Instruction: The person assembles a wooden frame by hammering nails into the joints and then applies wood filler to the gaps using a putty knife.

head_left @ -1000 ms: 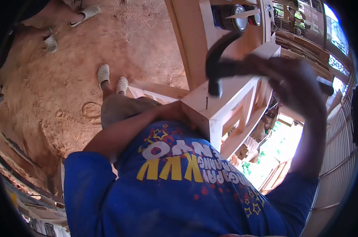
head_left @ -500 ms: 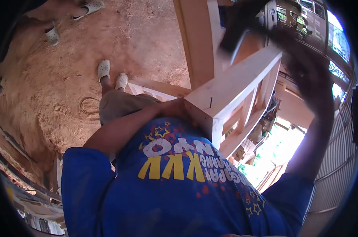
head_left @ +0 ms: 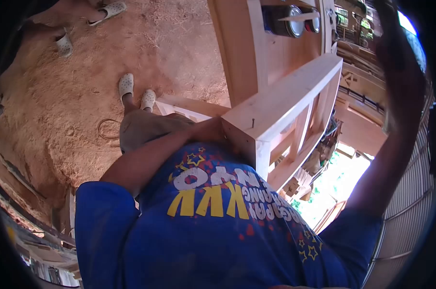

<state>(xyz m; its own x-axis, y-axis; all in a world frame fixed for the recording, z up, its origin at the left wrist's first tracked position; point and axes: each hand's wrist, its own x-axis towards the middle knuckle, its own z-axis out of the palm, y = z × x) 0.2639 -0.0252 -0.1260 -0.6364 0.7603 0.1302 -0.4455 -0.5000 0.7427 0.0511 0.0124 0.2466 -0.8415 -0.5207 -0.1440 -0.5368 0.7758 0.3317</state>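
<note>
Nail (head_left: 253, 124) standing in wooden frame (head_left: 285, 91), blue shirt (head_left: 203, 255), yellow letter K (head_left: 231, 202)

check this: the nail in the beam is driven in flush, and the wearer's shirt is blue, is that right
Not quite: the nail isn't flush; the head view shows it sticking up from the beam. The shirt is indeed blue.

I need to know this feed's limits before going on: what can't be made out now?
Head view:
Left hand: fingers mostly hidden by the wooden frame.
Right hand: too dark for its grip; cut off by the upper edge.
Nail: tip hidden inside the frame.
Cans: lettering too small.
</note>
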